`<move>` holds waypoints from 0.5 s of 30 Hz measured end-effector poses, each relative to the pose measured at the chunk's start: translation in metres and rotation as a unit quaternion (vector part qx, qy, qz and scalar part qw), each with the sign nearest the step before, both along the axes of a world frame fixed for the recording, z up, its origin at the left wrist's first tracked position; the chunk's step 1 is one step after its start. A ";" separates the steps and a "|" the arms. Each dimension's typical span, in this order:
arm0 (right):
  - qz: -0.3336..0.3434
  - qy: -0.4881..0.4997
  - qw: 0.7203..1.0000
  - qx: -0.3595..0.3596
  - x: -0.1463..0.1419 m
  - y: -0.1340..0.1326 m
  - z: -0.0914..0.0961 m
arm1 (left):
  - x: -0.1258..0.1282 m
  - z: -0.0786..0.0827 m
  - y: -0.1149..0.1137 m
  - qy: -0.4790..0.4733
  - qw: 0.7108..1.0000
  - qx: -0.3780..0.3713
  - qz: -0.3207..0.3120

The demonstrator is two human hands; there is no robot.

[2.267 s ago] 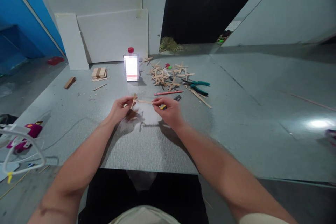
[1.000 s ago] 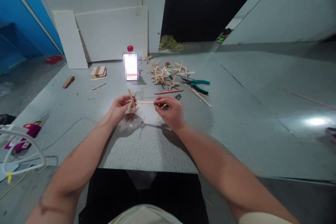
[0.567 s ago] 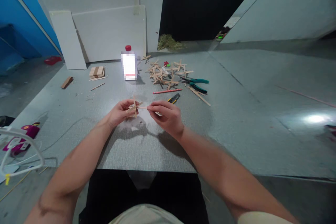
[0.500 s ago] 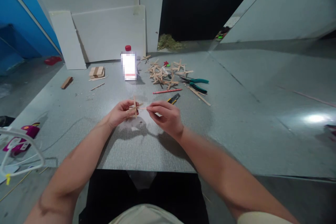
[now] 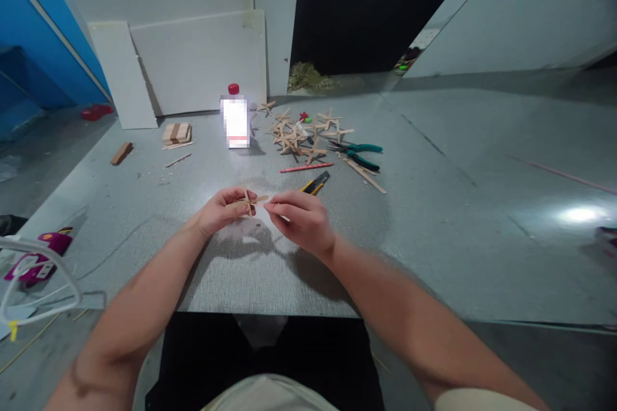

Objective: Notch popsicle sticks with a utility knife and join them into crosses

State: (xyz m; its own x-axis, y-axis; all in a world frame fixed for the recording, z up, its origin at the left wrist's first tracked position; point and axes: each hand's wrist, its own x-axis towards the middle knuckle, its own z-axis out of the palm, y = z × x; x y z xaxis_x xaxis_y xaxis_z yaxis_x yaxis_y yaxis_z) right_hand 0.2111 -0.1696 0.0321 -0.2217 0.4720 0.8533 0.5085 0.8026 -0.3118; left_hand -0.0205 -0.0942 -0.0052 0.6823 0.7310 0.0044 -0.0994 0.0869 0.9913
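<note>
My left hand [image 5: 226, 210] is closed on a small star of crossed flat wooden sticks [image 5: 249, 201], its arms sticking out past the fingers. Close by on the right, my right hand [image 5: 303, 218] is pinched, thumb against fingers, at the star's right side. What lies between those fingertips is too small to tell. Just behind the right hand is a yellow and black utility knife [image 5: 317, 183] on the table. A red pencil [image 5: 307, 167] lies farther back.
Several finished stick stars [image 5: 292, 138] are heaped behind the pencil, beside green-handled pliers [image 5: 361, 154]. A red-capped bottle [image 5: 234, 88] and a bundle of sticks [image 5: 177, 133] stand farther left. A purple glue gun [image 5: 41, 257] is at the table's left edge.
The star in my left hand has turned and its arms point differently. My right fingertips have shifted slightly left and down, and the thin pale strip seen before them no longer shows clearly.
</note>
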 end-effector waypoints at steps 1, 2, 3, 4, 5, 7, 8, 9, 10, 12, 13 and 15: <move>0.002 0.000 1.000 0.002 0.002 0.000 0.002 | -0.001 0.000 0.001 -0.002 1.000 -0.002 0.004; 0.002 0.002 1.000 0.004 0.004 -0.001 0.004 | -0.002 0.000 0.001 -0.004 1.000 -0.004 0.008; 0.001 0.008 1.000 0.006 0.007 -0.001 0.006 | -0.003 0.000 0.002 -0.007 1.000 -0.005 0.011; -0.002 0.016 1.000 0.009 0.009 -0.002 0.008 | -0.004 0.000 0.002 -0.009 1.000 -0.007 0.015; -0.007 0.026 1.000 0.013 0.011 -0.003 0.010 | -0.005 0.000 0.003 -0.012 1.000 -0.008 0.017; -0.018 0.042 0.999 0.024 0.014 -0.004 0.013 | -0.006 0.000 0.003 -0.014 1.000 -0.009 0.016; -0.021 0.045 0.998 0.031 0.014 -0.005 0.013 | -0.006 0.000 0.003 -0.014 1.000 -0.010 0.014; -0.023 0.044 0.998 0.040 0.014 -0.005 0.013 | -0.006 -0.001 0.003 -0.014 1.000 -0.010 0.011; -0.024 0.039 0.998 0.052 0.014 -0.006 0.012 | -0.006 -0.001 0.002 -0.013 1.000 -0.010 0.008; -0.027 0.024 0.996 0.082 0.014 -0.006 0.011 | -0.006 -0.001 0.002 -0.013 1.000 -0.009 0.002; -0.028 0.015 0.995 0.098 0.014 -0.006 0.010 | -0.005 -0.002 0.003 -0.013 1.000 -0.008 0.000; -0.028 -0.003 0.991 0.128 0.016 -0.005 0.009 | -0.006 -0.002 0.003 -0.014 1.000 -0.006 -0.003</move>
State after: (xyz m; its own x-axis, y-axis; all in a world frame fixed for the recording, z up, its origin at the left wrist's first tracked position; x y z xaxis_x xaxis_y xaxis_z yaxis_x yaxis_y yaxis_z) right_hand 0.2270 -0.1747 0.0408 -0.2069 0.2522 0.9453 0.5560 0.8253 -0.0985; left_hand -0.0261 -0.0911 -0.0072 0.6859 0.7275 0.0153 -0.1264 0.0984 0.9871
